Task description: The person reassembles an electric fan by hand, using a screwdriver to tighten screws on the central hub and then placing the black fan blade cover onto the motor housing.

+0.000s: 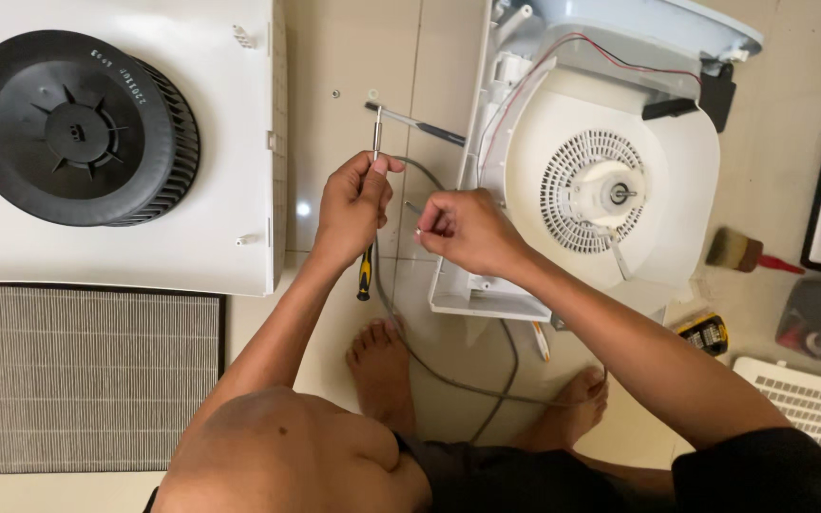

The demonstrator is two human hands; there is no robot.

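Observation:
My left hand (353, 207) grips a screwdriver (373, 161) by its shaft, the metal tip pointing away from me and the black-and-yellow handle (364, 274) hanging below the fist. My right hand (463, 228) is closed with fingertips pinched on a small screw-like piece, too small to identify. It hovers by the left edge of an opened white appliance housing (620, 142) that shows a round grille and a motor shaft. A grey power cord (448, 375) loops across the floor between my bare feet.
A black blower wheel (73, 128) lies on a white panel (230, 247) at the left, with a pleated grey filter (97, 375) below it. A second tool (420, 123) lies on the tiled floor. A paintbrush (738, 252), yellow-black item (705, 334), clear box and white grille (810, 399) sit at the right.

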